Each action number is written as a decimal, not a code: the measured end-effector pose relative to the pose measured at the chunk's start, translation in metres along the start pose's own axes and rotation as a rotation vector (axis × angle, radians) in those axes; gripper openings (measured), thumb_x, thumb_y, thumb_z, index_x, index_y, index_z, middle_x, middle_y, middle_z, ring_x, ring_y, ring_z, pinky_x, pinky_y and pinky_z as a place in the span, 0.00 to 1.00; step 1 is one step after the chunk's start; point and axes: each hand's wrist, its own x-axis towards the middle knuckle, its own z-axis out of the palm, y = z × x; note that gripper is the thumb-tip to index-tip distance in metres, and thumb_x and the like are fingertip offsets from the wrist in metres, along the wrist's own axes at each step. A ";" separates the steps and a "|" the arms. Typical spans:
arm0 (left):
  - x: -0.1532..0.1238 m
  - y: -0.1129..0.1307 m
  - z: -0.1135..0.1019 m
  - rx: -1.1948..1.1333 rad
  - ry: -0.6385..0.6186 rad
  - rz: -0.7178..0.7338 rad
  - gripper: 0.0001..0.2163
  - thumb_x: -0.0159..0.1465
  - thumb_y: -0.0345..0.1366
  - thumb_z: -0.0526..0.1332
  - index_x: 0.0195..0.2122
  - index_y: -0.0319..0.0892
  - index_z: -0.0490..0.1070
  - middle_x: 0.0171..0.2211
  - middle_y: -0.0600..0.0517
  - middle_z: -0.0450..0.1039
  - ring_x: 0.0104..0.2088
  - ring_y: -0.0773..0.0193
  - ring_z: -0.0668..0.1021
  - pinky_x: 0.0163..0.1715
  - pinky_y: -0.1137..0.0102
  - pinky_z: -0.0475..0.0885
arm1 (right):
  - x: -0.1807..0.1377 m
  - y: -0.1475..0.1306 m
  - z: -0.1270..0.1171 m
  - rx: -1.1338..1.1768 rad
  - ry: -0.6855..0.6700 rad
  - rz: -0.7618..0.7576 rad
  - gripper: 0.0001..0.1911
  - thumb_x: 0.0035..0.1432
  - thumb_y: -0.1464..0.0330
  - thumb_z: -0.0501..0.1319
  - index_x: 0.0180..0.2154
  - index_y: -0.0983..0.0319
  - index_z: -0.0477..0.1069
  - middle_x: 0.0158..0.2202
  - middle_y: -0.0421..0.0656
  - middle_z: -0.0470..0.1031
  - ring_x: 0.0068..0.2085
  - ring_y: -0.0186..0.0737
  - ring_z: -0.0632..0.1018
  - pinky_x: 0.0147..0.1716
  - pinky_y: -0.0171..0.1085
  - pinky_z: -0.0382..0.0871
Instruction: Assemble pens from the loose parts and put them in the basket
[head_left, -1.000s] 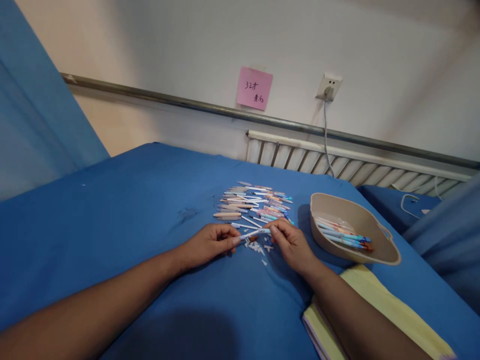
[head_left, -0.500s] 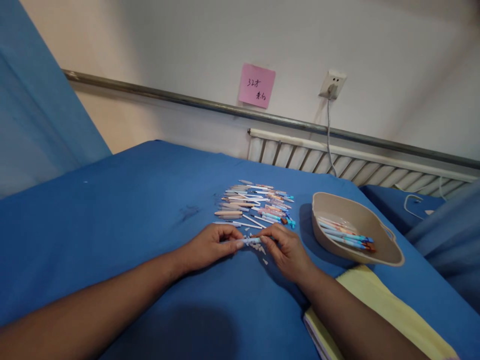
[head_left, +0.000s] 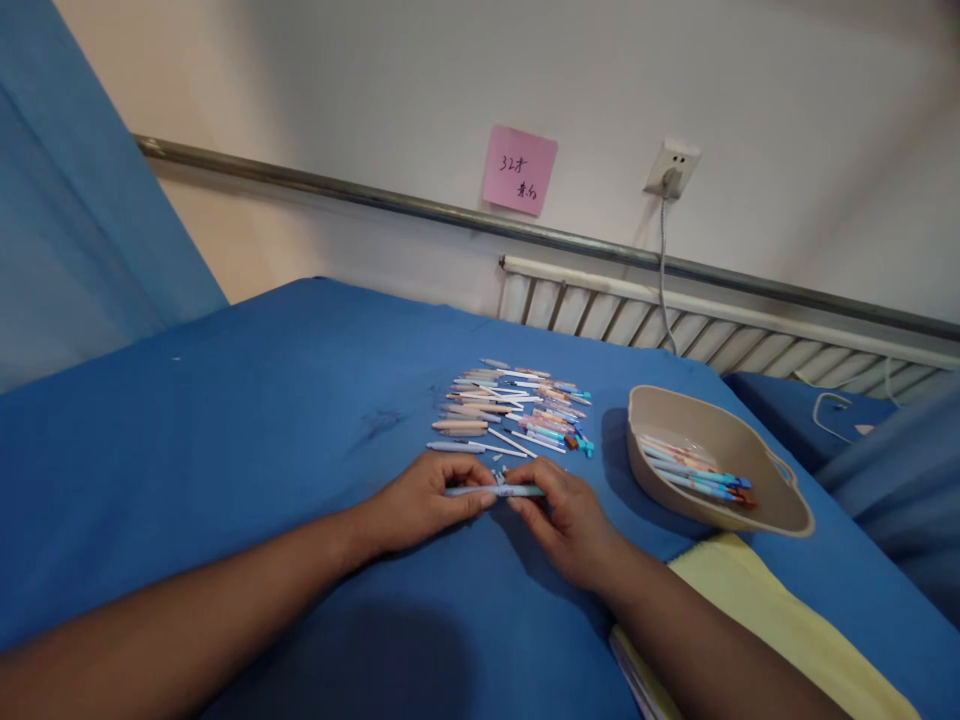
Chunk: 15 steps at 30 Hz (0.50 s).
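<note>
Both hands pinch one slim pale-blue pen point(head_left: 501, 490) held level just above the blue cloth point(head_left: 247, 420). My left hand point(head_left: 420, 500) grips its left end with closed fingers. My right hand point(head_left: 562, 515) closes on its right end. Just beyond the hands lies a pile of pen parts point(head_left: 514, 412): barrels, white refills and coloured caps. Small white bits on the cloth are mostly hidden under the hands.
A beige oval tray point(head_left: 780, 505) at the right holds several assembled pens point(head_left: 694, 470). A yellow pad point(head_left: 757, 620) lies under my right forearm. Behind the table are a radiator point(head_left: 675, 325), a wall socket point(head_left: 671, 165) with a cable, and a pink note point(head_left: 519, 170).
The hands drew closer together and slightly toward me. The thin white refill seen between them a second ago now appears inside the pale-blue barrel.
</note>
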 end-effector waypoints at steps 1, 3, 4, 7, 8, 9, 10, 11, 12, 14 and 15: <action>0.000 0.000 0.001 0.017 0.007 0.007 0.10 0.58 0.41 0.60 0.35 0.39 0.73 0.28 0.54 0.72 0.29 0.68 0.71 0.30 0.74 0.65 | 0.000 0.000 0.001 -0.003 -0.004 -0.002 0.08 0.59 0.71 0.56 0.42 0.59 0.67 0.37 0.42 0.73 0.38 0.36 0.73 0.38 0.35 0.66; -0.001 0.000 0.002 0.047 0.021 0.023 0.09 0.58 0.40 0.60 0.34 0.40 0.73 0.29 0.54 0.73 0.31 0.67 0.72 0.32 0.73 0.66 | 0.001 0.001 0.001 -0.009 -0.012 -0.002 0.08 0.60 0.71 0.55 0.41 0.58 0.68 0.36 0.42 0.73 0.38 0.36 0.74 0.38 0.35 0.66; -0.001 0.000 0.002 0.052 0.032 0.030 0.09 0.57 0.40 0.61 0.35 0.40 0.73 0.30 0.54 0.73 0.32 0.67 0.72 0.34 0.73 0.67 | 0.001 0.001 0.001 -0.011 -0.011 0.001 0.08 0.60 0.70 0.55 0.41 0.58 0.68 0.36 0.42 0.74 0.37 0.36 0.74 0.38 0.35 0.66; -0.001 -0.001 0.004 -0.018 0.075 0.016 0.13 0.56 0.40 0.62 0.40 0.41 0.70 0.31 0.54 0.72 0.32 0.67 0.73 0.33 0.73 0.67 | 0.002 0.001 -0.001 -0.015 0.027 0.021 0.07 0.59 0.70 0.55 0.40 0.58 0.69 0.36 0.41 0.74 0.37 0.36 0.74 0.36 0.34 0.66; -0.001 -0.001 0.004 -0.062 0.086 -0.003 0.15 0.57 0.42 0.62 0.43 0.41 0.69 0.32 0.54 0.72 0.31 0.68 0.73 0.32 0.73 0.67 | 0.002 0.001 -0.001 -0.017 0.046 0.031 0.07 0.59 0.70 0.55 0.40 0.58 0.69 0.35 0.41 0.74 0.36 0.36 0.74 0.35 0.34 0.66; 0.000 -0.002 0.004 -0.107 0.095 -0.026 0.16 0.59 0.44 0.59 0.45 0.41 0.67 0.32 0.53 0.73 0.29 0.68 0.73 0.29 0.74 0.67 | 0.002 0.000 -0.002 -0.018 0.064 0.039 0.07 0.59 0.70 0.55 0.40 0.59 0.69 0.34 0.41 0.74 0.36 0.36 0.74 0.35 0.33 0.66; 0.001 -0.003 0.004 -0.145 0.104 -0.053 0.17 0.61 0.47 0.56 0.45 0.40 0.67 0.31 0.52 0.73 0.26 0.68 0.73 0.26 0.74 0.66 | 0.002 0.000 -0.002 -0.021 0.078 0.045 0.07 0.59 0.70 0.55 0.40 0.59 0.69 0.34 0.41 0.74 0.35 0.36 0.74 0.34 0.33 0.65; 0.002 -0.004 0.004 -0.169 0.108 -0.084 0.18 0.63 0.49 0.52 0.43 0.39 0.67 0.30 0.51 0.73 0.24 0.69 0.72 0.22 0.74 0.65 | 0.002 0.000 -0.002 -0.023 0.093 0.049 0.07 0.59 0.70 0.55 0.39 0.59 0.70 0.33 0.41 0.74 0.34 0.36 0.74 0.34 0.33 0.65; 0.002 -0.004 0.003 -0.177 0.110 -0.115 0.20 0.63 0.50 0.49 0.39 0.38 0.68 0.27 0.51 0.73 0.21 0.70 0.71 0.20 0.75 0.63 | 0.002 0.000 -0.003 -0.025 0.103 0.049 0.06 0.59 0.70 0.55 0.39 0.59 0.70 0.33 0.41 0.74 0.34 0.36 0.74 0.33 0.33 0.65; 0.004 -0.005 0.002 -0.167 0.114 -0.162 0.20 0.62 0.51 0.50 0.30 0.38 0.67 0.22 0.53 0.70 0.17 0.72 0.67 0.17 0.75 0.60 | 0.001 0.000 -0.003 -0.027 0.114 0.049 0.06 0.60 0.69 0.55 0.38 0.59 0.70 0.32 0.41 0.73 0.34 0.36 0.73 0.33 0.33 0.65; 0.004 -0.005 0.002 -0.162 0.120 -0.164 0.18 0.61 0.50 0.53 0.28 0.38 0.66 0.20 0.55 0.69 0.16 0.72 0.65 0.17 0.76 0.59 | 0.001 0.000 -0.003 -0.028 0.114 0.048 0.06 0.60 0.69 0.55 0.38 0.59 0.70 0.32 0.42 0.73 0.33 0.37 0.73 0.33 0.33 0.65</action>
